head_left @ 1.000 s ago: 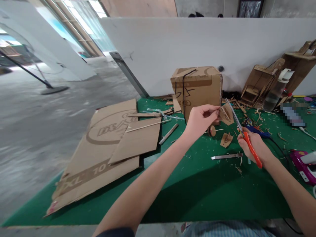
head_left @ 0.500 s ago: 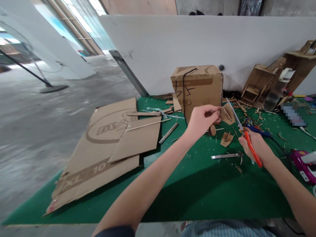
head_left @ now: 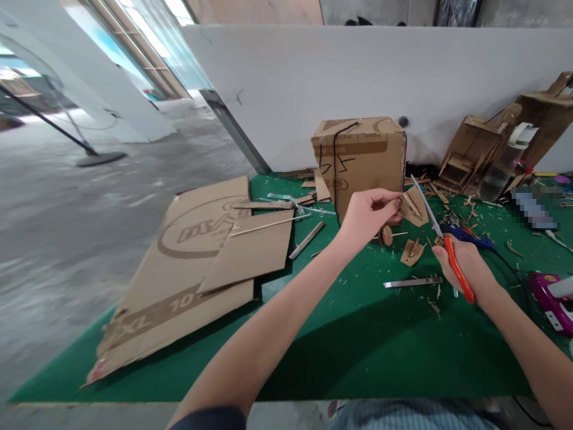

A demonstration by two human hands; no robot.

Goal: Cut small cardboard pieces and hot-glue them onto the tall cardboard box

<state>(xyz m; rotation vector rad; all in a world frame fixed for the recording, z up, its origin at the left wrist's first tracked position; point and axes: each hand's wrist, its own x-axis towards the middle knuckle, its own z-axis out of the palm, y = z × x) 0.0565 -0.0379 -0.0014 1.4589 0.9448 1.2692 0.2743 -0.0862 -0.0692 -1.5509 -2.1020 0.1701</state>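
Observation:
Between its thumb and fingers, my left hand (head_left: 369,218) pinches a small cut piece of cardboard (head_left: 417,206) with a ridge along its middle. My right hand (head_left: 465,263) is closed around the orange handles of a pair of scissors (head_left: 454,266). The blades point up and away, lying along the right edge of the piece. Below the left hand is a small round cardboard wheel (head_left: 385,235) with a thin stick through it. A similar small cardboard piece (head_left: 412,252) rests on the table, and nearer me lies a flat metal-coloured utility knife (head_left: 412,282).
Large cardboard sheets (head_left: 197,239) cover the table's left side. A cardboard box (head_left: 360,161) stands behind my hands. To the right are a water bottle (head_left: 505,161), a blurred phone (head_left: 533,208), a blue glue gun (head_left: 468,236) with its cord, and a purple power strip (head_left: 550,298). Scraps litter the table (head_left: 358,346).
Hardly anything differs. The view has shifted slightly, while both hands keep their hold on the cardboard piece and the scissors.

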